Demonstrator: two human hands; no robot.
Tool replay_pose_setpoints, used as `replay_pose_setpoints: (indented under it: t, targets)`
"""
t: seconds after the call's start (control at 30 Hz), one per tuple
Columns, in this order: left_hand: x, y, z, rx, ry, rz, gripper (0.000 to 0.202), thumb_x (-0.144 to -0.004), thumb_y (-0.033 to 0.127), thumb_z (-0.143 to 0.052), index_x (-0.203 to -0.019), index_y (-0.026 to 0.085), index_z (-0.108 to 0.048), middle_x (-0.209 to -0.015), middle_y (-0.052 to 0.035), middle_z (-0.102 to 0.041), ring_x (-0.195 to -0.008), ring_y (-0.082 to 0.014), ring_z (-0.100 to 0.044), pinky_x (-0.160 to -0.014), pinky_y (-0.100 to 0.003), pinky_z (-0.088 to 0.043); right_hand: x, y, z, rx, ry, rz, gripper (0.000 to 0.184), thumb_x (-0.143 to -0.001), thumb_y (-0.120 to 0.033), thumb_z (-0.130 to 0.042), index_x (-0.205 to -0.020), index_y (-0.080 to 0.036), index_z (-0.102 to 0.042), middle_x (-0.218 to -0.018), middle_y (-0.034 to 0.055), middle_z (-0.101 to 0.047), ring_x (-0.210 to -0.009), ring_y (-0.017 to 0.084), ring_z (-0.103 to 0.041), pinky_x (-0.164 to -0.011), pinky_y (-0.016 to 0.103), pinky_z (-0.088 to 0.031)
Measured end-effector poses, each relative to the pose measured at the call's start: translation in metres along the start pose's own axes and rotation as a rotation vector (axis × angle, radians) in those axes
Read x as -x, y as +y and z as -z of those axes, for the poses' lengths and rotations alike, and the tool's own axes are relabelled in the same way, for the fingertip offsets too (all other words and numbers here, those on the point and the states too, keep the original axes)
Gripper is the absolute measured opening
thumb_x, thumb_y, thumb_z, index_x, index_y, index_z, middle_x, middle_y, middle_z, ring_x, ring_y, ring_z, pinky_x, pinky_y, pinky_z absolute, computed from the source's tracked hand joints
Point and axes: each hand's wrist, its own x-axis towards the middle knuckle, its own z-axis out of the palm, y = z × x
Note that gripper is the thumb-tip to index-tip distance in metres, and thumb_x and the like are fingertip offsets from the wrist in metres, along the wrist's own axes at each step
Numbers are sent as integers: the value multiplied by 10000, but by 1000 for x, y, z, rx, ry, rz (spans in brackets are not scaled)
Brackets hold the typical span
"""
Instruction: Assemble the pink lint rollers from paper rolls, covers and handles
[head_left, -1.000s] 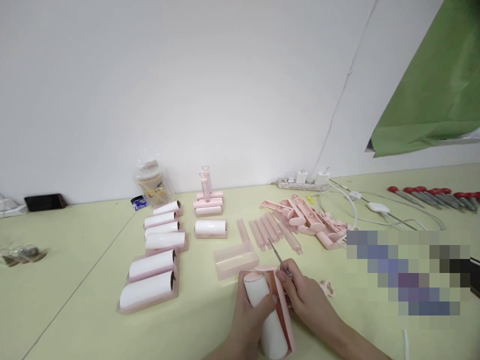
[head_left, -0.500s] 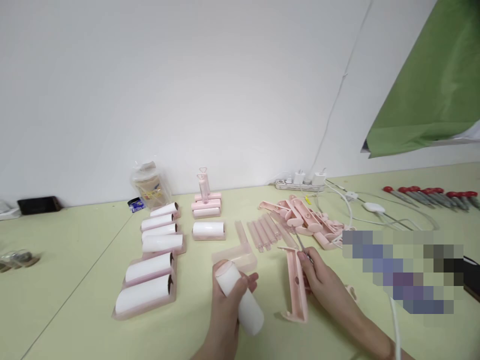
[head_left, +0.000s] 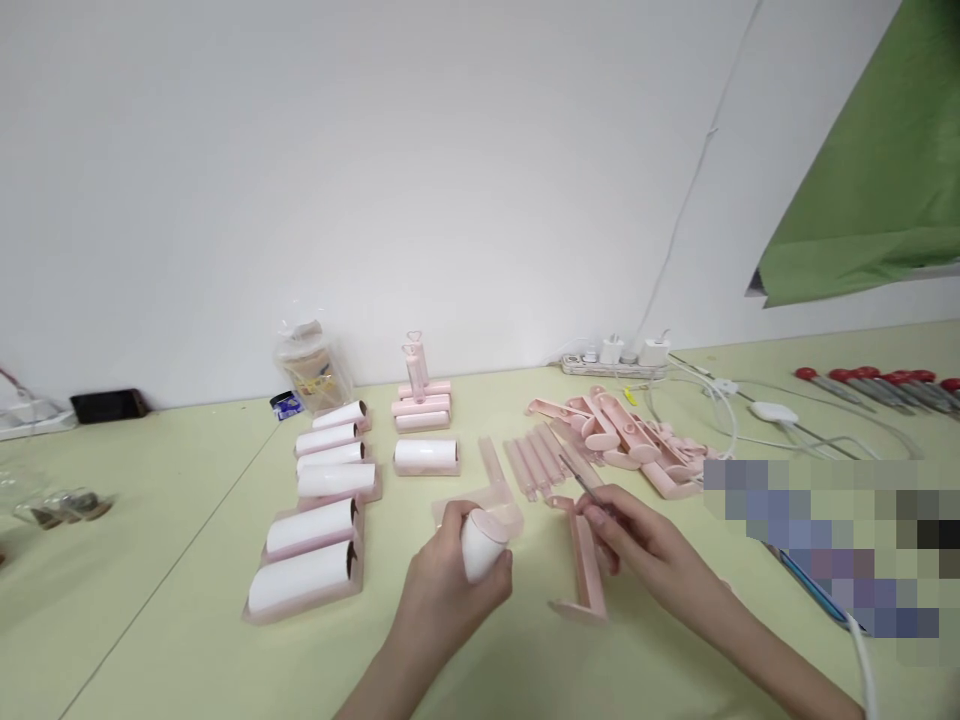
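Observation:
My left hand (head_left: 444,588) is wrapped round a white lint roll with a pink end cap (head_left: 482,540), held just above the table near a translucent pink cover (head_left: 495,500). My right hand (head_left: 637,540) grips a pink roller frame (head_left: 586,560) that rests on the table, and the same fingers hold thin metal tweezers (head_left: 579,478) pointing up and left. The roll and the frame are apart, about a hand's width between them.
Several white rolls in pink trays (head_left: 311,555) lie in a row at the left. Pink handles and frames (head_left: 622,440) are piled behind my right hand, with pink rods (head_left: 534,465) beside them. A power strip (head_left: 615,362), cables and red-handled screwdrivers (head_left: 874,385) lie at the back right.
The roll has come out of the pink frame. My left hand carried it left and tipped its capped end toward me, while my right hand set the frame down on the table.

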Motion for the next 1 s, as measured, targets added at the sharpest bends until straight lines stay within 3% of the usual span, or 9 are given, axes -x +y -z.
replay_pose_setpoints:
  t: [0.13,0.23,0.47,0.7,0.87,1.0]
  targets:
    - [-1,-6,3,-407,17,-164,254,-705,271,-496,-947,242,-424,-812,6,-630,-655,-212,-616,-489,-244,-346,-16,-28,-12,-8,-118,10,233,-798,-400,-503,-887,-199,-582,-764,3,-551,-565,101,-451,-482,201,-335]
    - [-3,-11,1,-549,83,-265,247,-711,265,-480,-952,232,-440,-817,7,-640,-680,-213,-632,-450,-249,-339,-30,-39,-26,-11,-245,59,228,-757,-354,-549,-943,-240,-614,-900,-13,-606,-570,89,-455,-475,196,-304]
    - [-5,-18,2,-630,163,-392,294,-684,217,-472,-978,221,-477,-835,15,-645,-700,-171,-638,-461,-246,-391,-47,-43,-37,-36,-359,83,186,-726,-312,-534,-846,-197,-618,-802,-15,-624,-581,92,-450,-483,185,-305]
    - [-6,-19,1,-749,160,-456,341,-631,178,-476,-970,204,-512,-730,15,-620,-613,-180,-616,-432,-263,-389,-46,-43,-43,-51,-281,-7,191,-582,-180,-576,-772,-197,-560,-686,-47,-575,-526,72,-404,-448,169,-280]
    - [-5,-19,2,-690,269,-554,283,-669,189,-481,-951,193,-494,-713,21,-604,-613,-152,-613,-432,-248,-384,-53,-36,-46,-111,-279,-1,174,-617,-135,-502,-775,-172,-564,-702,-26,-572,-591,84,-451,-497,167,-329]
    - [-6,-18,4,-753,314,-563,292,-677,176,-480,-968,198,-496,-704,25,-599,-590,-146,-605,-423,-250,-371,-57,-38,-43,-131,-313,25,162,-657,-206,-536,-805,-173,-592,-778,-17,-586,-611,83,-449,-512,170,-334]
